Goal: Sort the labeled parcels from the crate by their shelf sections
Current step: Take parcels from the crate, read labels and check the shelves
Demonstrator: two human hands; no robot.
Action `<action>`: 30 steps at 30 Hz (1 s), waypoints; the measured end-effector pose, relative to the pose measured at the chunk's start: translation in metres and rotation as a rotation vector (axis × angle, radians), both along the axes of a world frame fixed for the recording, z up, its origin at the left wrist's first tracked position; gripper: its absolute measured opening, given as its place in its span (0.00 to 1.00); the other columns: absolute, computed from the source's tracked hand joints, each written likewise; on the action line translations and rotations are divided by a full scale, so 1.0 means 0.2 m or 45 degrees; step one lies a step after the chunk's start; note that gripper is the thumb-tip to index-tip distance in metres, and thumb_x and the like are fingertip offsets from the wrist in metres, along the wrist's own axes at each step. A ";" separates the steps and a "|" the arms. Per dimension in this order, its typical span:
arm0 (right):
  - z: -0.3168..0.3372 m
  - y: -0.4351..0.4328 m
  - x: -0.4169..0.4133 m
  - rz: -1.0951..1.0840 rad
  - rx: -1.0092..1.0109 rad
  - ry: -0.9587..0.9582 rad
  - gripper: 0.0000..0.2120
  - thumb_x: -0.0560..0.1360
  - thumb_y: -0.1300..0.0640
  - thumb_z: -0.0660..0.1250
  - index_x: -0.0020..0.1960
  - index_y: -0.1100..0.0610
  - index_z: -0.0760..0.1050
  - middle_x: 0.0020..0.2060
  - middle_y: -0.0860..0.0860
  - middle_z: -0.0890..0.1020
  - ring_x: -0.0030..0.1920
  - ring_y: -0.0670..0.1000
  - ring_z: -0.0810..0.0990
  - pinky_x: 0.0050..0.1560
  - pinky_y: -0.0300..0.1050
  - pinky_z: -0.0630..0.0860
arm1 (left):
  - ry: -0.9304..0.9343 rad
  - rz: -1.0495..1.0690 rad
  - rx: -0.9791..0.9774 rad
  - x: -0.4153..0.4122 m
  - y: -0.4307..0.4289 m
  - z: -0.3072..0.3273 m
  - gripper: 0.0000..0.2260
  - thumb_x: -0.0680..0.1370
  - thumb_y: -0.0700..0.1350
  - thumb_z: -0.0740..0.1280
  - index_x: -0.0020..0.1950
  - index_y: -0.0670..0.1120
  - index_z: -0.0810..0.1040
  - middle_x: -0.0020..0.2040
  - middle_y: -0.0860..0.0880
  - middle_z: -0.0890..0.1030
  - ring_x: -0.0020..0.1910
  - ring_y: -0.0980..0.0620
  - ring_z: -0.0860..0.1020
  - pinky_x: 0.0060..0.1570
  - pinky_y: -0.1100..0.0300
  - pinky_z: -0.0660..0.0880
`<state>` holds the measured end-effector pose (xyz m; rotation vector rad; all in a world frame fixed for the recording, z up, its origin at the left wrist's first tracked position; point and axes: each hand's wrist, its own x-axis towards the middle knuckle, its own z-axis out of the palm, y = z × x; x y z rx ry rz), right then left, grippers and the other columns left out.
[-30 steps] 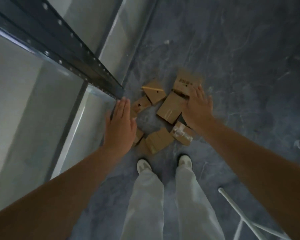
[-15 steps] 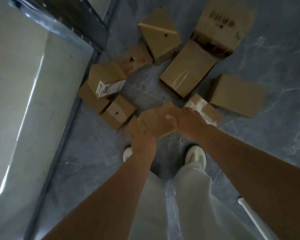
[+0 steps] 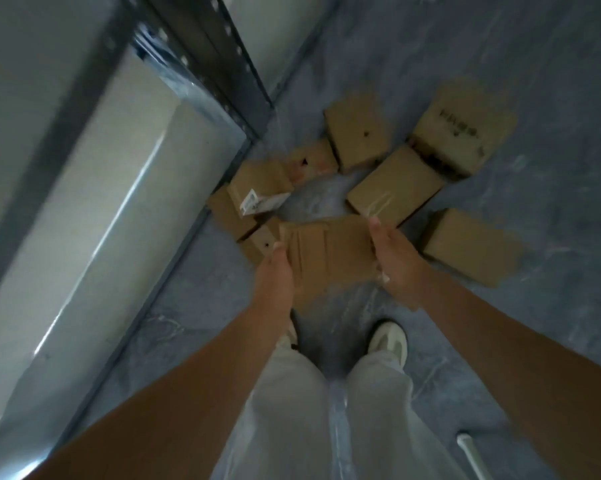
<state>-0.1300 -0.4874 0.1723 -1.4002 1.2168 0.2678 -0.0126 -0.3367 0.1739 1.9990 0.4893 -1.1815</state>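
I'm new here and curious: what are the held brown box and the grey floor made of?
The brown flat box looks like matte cardboard: tan, dull, with fold creases. The grey floor is probably polished concrete or stone-look tile, faintly sheeny with pale veins; cannot tell which.

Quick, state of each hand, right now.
Left hand: grips the left edge of the cardboard parcel.
Right hand: grips the same parcel's right edge.
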 end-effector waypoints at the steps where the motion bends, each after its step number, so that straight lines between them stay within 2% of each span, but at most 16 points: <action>1: 0.14 -0.03 0.03 0.028 -0.034 -0.035 0.28 0.83 0.42 0.48 0.67 0.62 0.71 0.57 0.55 0.76 0.61 0.55 0.75 0.65 0.53 0.70 | -0.042 -0.003 -0.030 0.04 -0.03 0.15 0.25 0.79 0.56 0.55 0.67 0.41 0.73 0.60 0.46 0.76 0.59 0.47 0.74 0.69 0.44 0.69; 2: 0.30 -0.08 0.06 0.050 -0.084 -0.081 0.27 0.83 0.43 0.48 0.65 0.63 0.72 0.58 0.57 0.77 0.61 0.57 0.75 0.66 0.54 0.69 | -0.113 0.028 -0.077 0.08 -0.07 0.30 0.24 0.80 0.56 0.56 0.66 0.41 0.75 0.58 0.47 0.76 0.58 0.49 0.74 0.68 0.44 0.70; 4: 0.65 -0.18 0.14 0.059 -0.175 -0.182 0.27 0.83 0.43 0.48 0.60 0.63 0.73 0.56 0.60 0.79 0.59 0.60 0.78 0.63 0.56 0.72 | -0.175 0.130 -0.189 0.17 -0.18 0.68 0.17 0.82 0.54 0.57 0.56 0.46 0.79 0.58 0.46 0.80 0.58 0.47 0.77 0.64 0.46 0.73; 6: 1.05 -0.28 0.22 0.071 -0.238 -0.209 0.28 0.82 0.40 0.47 0.62 0.59 0.73 0.56 0.56 0.79 0.58 0.57 0.78 0.63 0.54 0.72 | -0.277 0.175 -0.288 0.27 -0.29 1.09 0.14 0.82 0.51 0.58 0.48 0.47 0.80 0.55 0.41 0.82 0.56 0.43 0.79 0.61 0.48 0.75; 9: 1.67 -0.41 0.32 0.049 -0.269 -0.322 0.27 0.82 0.39 0.49 0.62 0.60 0.71 0.54 0.62 0.80 0.54 0.61 0.81 0.60 0.62 0.76 | -0.416 0.237 -0.469 0.39 -0.38 1.75 0.14 0.82 0.49 0.59 0.52 0.42 0.80 0.54 0.39 0.81 0.54 0.42 0.79 0.62 0.45 0.74; 10: 1.87 -0.43 0.35 0.026 -0.290 -0.378 0.25 0.82 0.40 0.49 0.61 0.60 0.70 0.53 0.63 0.80 0.52 0.62 0.81 0.58 0.63 0.77 | -0.470 0.271 -0.540 0.41 -0.39 1.95 0.12 0.82 0.47 0.60 0.50 0.42 0.80 0.52 0.40 0.81 0.53 0.43 0.79 0.63 0.43 0.74; 13: 2.42 -0.45 0.44 0.060 -0.290 -0.549 0.24 0.83 0.43 0.50 0.63 0.60 0.72 0.53 0.64 0.81 0.50 0.62 0.83 0.52 0.59 0.81 | -0.619 0.330 -0.674 0.45 -0.34 2.48 0.10 0.82 0.47 0.62 0.46 0.45 0.78 0.49 0.43 0.81 0.51 0.45 0.79 0.58 0.49 0.76; 16: 2.89 -0.39 0.45 0.159 -0.367 -0.623 0.27 0.82 0.39 0.51 0.62 0.60 0.74 0.51 0.61 0.81 0.47 0.60 0.84 0.46 0.59 0.83 | -0.731 0.417 -0.865 0.42 -0.19 2.90 0.08 0.80 0.46 0.66 0.45 0.43 0.80 0.45 0.45 0.83 0.47 0.49 0.82 0.53 0.52 0.79; 18: 3.14 -0.32 0.44 0.193 -0.520 -0.683 0.24 0.80 0.38 0.54 0.57 0.58 0.73 0.47 0.57 0.80 0.45 0.58 0.83 0.43 0.60 0.83 | -0.784 0.461 -0.978 0.39 -0.08 3.12 0.08 0.79 0.45 0.67 0.43 0.43 0.81 0.41 0.47 0.84 0.45 0.51 0.82 0.49 0.55 0.80; 20: 3.34 -0.24 0.44 0.317 -0.713 -0.765 0.19 0.80 0.39 0.56 0.54 0.56 0.69 0.45 0.56 0.79 0.44 0.57 0.82 0.42 0.58 0.83 | -0.835 0.451 -1.024 0.37 0.02 3.28 0.09 0.79 0.47 0.68 0.49 0.42 0.82 0.43 0.47 0.85 0.46 0.51 0.83 0.45 0.57 0.79; 22: 3.49 -0.16 0.48 0.520 -0.916 -0.850 0.15 0.80 0.41 0.57 0.50 0.53 0.67 0.40 0.51 0.78 0.40 0.52 0.80 0.37 0.49 0.80 | -0.883 0.487 -1.047 0.35 0.14 3.40 0.12 0.78 0.50 0.69 0.54 0.42 0.82 0.46 0.47 0.86 0.49 0.50 0.83 0.43 0.58 0.79; 24: 3.60 -0.08 0.54 0.714 -1.029 -0.918 0.13 0.80 0.40 0.57 0.50 0.49 0.65 0.39 0.44 0.76 0.38 0.45 0.78 0.32 0.35 0.73 | -0.919 0.566 -1.076 0.33 0.27 3.48 0.13 0.78 0.50 0.69 0.55 0.43 0.83 0.48 0.44 0.86 0.50 0.46 0.84 0.48 0.54 0.80; 25: 3.65 -0.03 0.57 0.796 -1.002 -0.954 0.12 0.79 0.39 0.57 0.52 0.48 0.65 0.41 0.43 0.76 0.40 0.43 0.78 0.32 0.32 0.72 | -0.944 0.625 -1.100 0.32 0.35 3.52 0.12 0.78 0.50 0.69 0.54 0.43 0.84 0.48 0.43 0.86 0.50 0.45 0.84 0.52 0.51 0.80; 27: 3.72 0.11 0.63 0.899 -0.854 -1.019 0.14 0.78 0.38 0.58 0.56 0.46 0.65 0.48 0.44 0.77 0.45 0.43 0.80 0.36 0.33 0.76 | -1.019 0.770 -1.126 0.28 0.53 3.58 0.11 0.77 0.48 0.70 0.54 0.43 0.84 0.49 0.44 0.86 0.51 0.46 0.84 0.59 0.47 0.78; 30: 3.77 0.42 0.69 0.880 -0.358 -1.061 0.19 0.77 0.33 0.55 0.62 0.41 0.68 0.54 0.46 0.78 0.50 0.45 0.82 0.46 0.40 0.81 | -1.190 0.763 -1.083 0.17 0.84 3.66 0.14 0.78 0.50 0.68 0.59 0.45 0.83 0.54 0.46 0.85 0.56 0.48 0.83 0.63 0.47 0.76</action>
